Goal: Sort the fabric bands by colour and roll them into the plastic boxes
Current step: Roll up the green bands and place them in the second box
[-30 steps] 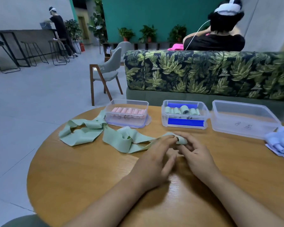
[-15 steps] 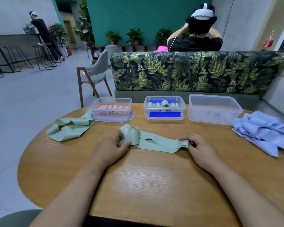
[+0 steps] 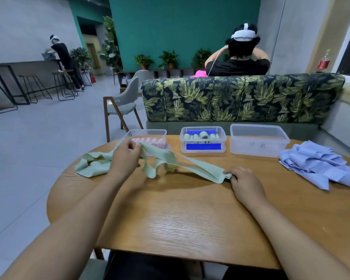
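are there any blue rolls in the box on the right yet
No, the right box shows no rolls inside, and the blue bands lie loose on the table beside it.

Soft matt cloth is being shown by the green band point(image 3: 200, 168) and blue bands point(image 3: 319, 166), clear glossy plastic by the boxes point(image 3: 259, 147) (all three), grained satin-sheened wood by the table point(image 3: 190, 219).
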Motion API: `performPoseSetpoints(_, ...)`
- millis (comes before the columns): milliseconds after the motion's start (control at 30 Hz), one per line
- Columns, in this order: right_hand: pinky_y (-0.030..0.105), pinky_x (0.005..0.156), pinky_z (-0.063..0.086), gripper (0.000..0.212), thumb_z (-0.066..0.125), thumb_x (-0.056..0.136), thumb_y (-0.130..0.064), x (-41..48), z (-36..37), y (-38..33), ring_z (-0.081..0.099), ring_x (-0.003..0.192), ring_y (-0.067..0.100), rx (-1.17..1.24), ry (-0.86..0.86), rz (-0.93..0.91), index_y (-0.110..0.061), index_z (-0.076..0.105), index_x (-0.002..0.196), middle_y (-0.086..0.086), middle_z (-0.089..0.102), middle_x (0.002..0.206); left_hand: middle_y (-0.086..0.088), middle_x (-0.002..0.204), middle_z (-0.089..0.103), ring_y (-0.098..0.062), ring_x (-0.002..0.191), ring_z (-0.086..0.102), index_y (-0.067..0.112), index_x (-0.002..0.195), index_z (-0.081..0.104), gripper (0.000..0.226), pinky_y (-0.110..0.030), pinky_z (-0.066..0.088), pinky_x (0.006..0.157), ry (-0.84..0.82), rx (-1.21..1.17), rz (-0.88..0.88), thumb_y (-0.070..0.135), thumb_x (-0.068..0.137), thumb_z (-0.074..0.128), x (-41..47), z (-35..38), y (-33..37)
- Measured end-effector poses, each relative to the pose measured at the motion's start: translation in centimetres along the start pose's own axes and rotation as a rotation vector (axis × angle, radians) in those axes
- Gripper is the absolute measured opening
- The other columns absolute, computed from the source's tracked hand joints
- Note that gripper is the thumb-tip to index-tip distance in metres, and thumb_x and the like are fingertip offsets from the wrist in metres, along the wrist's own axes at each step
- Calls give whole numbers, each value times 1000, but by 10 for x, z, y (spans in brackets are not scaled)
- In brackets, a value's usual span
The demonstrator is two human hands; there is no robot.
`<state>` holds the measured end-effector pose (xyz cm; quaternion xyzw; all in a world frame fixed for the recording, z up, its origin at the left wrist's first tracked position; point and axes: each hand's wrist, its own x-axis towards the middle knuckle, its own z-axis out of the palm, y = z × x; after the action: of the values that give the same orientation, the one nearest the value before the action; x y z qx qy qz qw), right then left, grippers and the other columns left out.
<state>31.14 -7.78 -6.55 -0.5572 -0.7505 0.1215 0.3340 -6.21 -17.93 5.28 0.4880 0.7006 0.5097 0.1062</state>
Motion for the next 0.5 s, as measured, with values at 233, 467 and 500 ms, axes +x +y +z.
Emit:
performPoseSetpoints(233, 41, 96, 43, 39, 49, 95, -11, -5, -8, -5, 54, 111, 27, -135, 30, 135, -35, 75, 112, -7, 71, 120, -21, 99, 60, -34, 85, 70, 9, 89, 50, 24, -55, 65, 66, 128, -44, -127, 31, 97, 49, 24, -46, 20)
performPoseSetpoints(467, 41, 98, 39, 47, 49, 93, -8, -6, -10, -9, 52, 119, 26, -184, -19, 130, -35, 71, 123, -7, 67, 126, -4, 89, 69, -30, 87, 68, 17, 91, 57, 18, -45, 56, 78, -90, 276, 28, 34, 94, 64, 15, -47, -1)
performPoseSetpoints(500, 40, 98, 38, 47, 49, 92, -6, -6, -10, -10, 52, 119, 26, -189, -28, 118, -34, 71, 124, -7, 67, 126, -4, 97, 71, -30, 92, 69, 20, 98, 58, 19, -43, 54, 80, -159, 292, 33, 35, 92, 66, 9, -39, -5)
